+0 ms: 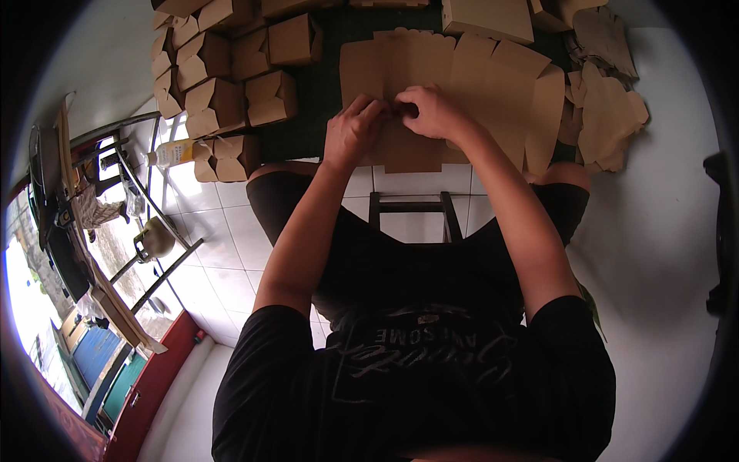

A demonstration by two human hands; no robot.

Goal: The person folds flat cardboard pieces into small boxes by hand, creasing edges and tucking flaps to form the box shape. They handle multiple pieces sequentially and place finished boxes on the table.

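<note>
An unfolded brown cardboard box blank (pixel 493 96) lies flat before me, its crease lines and side flaps showing. My left hand (pixel 354 132) is closed at the left part of the blank, its fingertips pinched by a crease. Close beside it, my right hand (pixel 429 113) curls its fingers and thumb at the same crease, a small dark gap showing inside the curl. Both hands' fingertips meet the cardboard, though the exact spot they grip is partly hidden by the fingers.
Several folded brown boxes (pixel 206 60) are stacked at the left on a dark green surface (pixel 319 92). More flat cardboard pieces (pixel 608 115) are piled at the right. A bottle with a yellow label (pixel 175 152) is near the boxes. A dark stool frame (pixel 412 206) shows between my knees.
</note>
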